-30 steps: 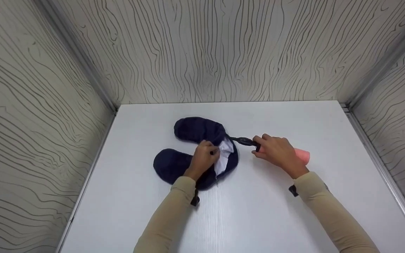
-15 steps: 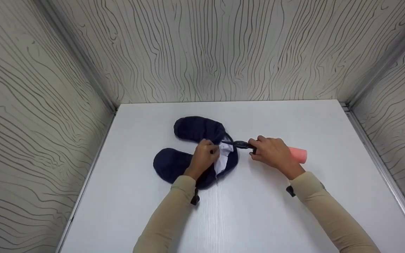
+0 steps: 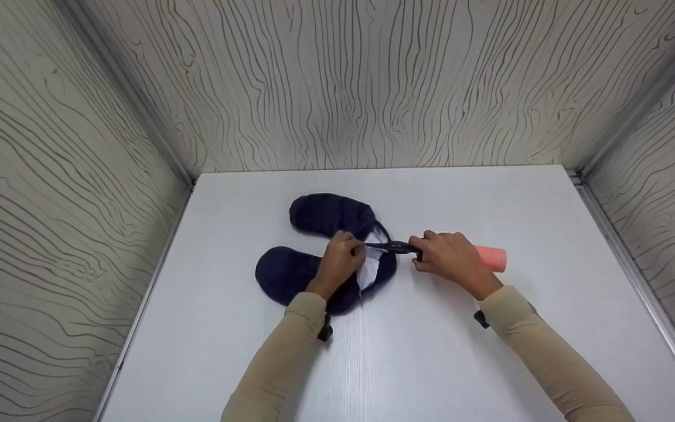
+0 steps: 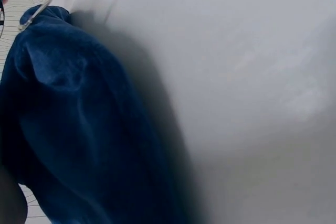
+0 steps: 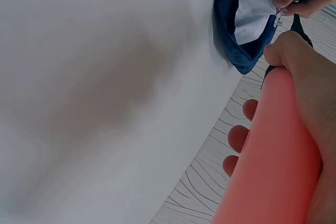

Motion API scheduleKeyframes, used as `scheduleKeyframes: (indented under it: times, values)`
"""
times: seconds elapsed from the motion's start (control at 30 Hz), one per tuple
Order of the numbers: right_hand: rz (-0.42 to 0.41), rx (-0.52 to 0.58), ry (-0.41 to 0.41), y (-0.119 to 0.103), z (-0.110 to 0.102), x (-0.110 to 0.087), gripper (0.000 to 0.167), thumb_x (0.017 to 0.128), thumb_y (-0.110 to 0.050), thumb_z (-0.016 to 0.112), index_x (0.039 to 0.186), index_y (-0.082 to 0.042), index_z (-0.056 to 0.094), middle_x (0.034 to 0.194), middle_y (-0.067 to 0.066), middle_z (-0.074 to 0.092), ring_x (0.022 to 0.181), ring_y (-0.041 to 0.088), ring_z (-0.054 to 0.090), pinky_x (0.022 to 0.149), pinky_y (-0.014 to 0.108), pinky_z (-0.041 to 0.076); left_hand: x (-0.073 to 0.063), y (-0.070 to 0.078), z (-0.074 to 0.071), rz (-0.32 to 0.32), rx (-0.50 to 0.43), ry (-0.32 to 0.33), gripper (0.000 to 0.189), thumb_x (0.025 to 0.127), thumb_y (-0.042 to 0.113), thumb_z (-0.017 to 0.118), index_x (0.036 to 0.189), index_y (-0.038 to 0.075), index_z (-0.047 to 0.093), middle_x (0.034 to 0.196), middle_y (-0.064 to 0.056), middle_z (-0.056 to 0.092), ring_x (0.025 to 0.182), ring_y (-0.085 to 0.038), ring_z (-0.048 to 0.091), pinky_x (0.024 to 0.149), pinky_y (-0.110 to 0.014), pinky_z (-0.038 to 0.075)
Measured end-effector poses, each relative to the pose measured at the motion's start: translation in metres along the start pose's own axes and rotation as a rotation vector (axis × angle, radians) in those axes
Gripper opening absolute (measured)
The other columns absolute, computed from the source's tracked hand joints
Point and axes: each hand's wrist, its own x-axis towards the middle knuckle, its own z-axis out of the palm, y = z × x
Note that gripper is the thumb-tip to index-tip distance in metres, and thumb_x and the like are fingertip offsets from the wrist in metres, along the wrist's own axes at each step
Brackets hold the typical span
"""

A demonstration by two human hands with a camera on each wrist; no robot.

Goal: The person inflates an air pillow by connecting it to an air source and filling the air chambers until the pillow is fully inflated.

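Observation:
A navy U-shaped neck pillow (image 3: 290,272) lies on the table, its zip undone along the curved side. Inside shows a white inner bladder (image 5: 254,17). My left hand (image 3: 340,261) pinches a small clear valve (image 5: 279,18) on that bladder, above the opening. In my right hand (image 3: 449,255) is a coral-pink hand pump (image 3: 491,258), fingers wrapped round its barrel. Its black tapered nozzle (image 3: 396,247) points left, the tip at the fingers of the left hand. Whether the tip sits in the valve is hidden. The left wrist view shows mostly pillow fabric (image 4: 89,124).
The white table (image 3: 449,363) runs up to wood-grain panels (image 3: 337,88) at the back and both sides. Grey metal trim (image 3: 636,269) borders the right side. A silver zip end (image 4: 34,17) shows on the pillow.
My right hand has moved left and slightly down with the hand pump, bringing the nozzle tip from the pillow's rim to the left fingers. My left hand stays where it was.

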Motion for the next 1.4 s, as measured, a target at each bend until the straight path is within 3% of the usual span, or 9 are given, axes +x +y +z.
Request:
scheduleKeyframes:
  times: [0.23, 0.53, 0.73, 1.03, 1.4]
  values:
    - [0.01, -0.011, -0.02, 0.001, 0.003, -0.001, 0.032, 0.091, -0.037, 0.083, 0.111, -0.018, 0.068, 0.083, 0.007, 0.063, 0.057, 0.02, 0.048, 0.048, 0.033, 0.044, 0.002, 0.001, 0.001, 0.008, -0.005, 0.002, 0.013, 0.089, -0.004, 0.075, 0.077, 0.002, 0.074, 0.076, -0.007, 0.063, 0.075, -0.022, 0.053, 0.067, -0.029, 0.052]
    - [-0.011, -0.033, 0.043, 0.001, 0.006, -0.002, 0.031, 0.086, -0.033, 0.084, 0.103, -0.016, 0.065, 0.077, 0.007, 0.061, 0.053, 0.024, 0.05, 0.043, 0.04, 0.046, 0.003, 0.002, 0.001, -0.005, -0.021, -0.046, 0.016, 0.091, -0.004, 0.072, 0.078, 0.004, 0.073, 0.078, -0.006, 0.062, 0.077, -0.02, 0.051, 0.068, -0.027, 0.047]
    - [0.007, -0.06, -0.015, -0.002, 0.001, -0.002, 0.03, 0.087, -0.034, 0.084, 0.106, -0.017, 0.067, 0.079, 0.008, 0.063, 0.055, 0.023, 0.049, 0.044, 0.038, 0.045, 0.003, 0.003, 0.001, 0.013, 0.019, -0.085, 0.013, 0.091, -0.003, 0.074, 0.08, 0.004, 0.076, 0.079, -0.005, 0.064, 0.078, -0.02, 0.054, 0.069, -0.029, 0.053]
    - [0.015, -0.099, -0.039, -0.009, -0.004, 0.003, 0.031, 0.084, -0.033, 0.087, 0.104, -0.018, 0.069, 0.078, 0.008, 0.064, 0.055, 0.025, 0.051, 0.045, 0.039, 0.045, 0.003, 0.003, -0.001, 0.072, 0.108, -0.159, 0.013, 0.093, 0.001, 0.075, 0.081, 0.005, 0.078, 0.083, -0.005, 0.065, 0.081, -0.02, 0.054, 0.07, -0.028, 0.056]
    - [0.015, -0.131, -0.046, -0.017, -0.004, 0.011, 0.029, 0.084, -0.029, 0.087, 0.103, -0.018, 0.069, 0.079, 0.008, 0.065, 0.057, 0.025, 0.054, 0.047, 0.038, 0.047, 0.003, -0.001, -0.004, 0.142, 0.157, -0.147, 0.01, 0.089, -0.002, 0.076, 0.083, 0.003, 0.081, 0.081, -0.007, 0.066, 0.079, -0.023, 0.058, 0.069, -0.031, 0.058]
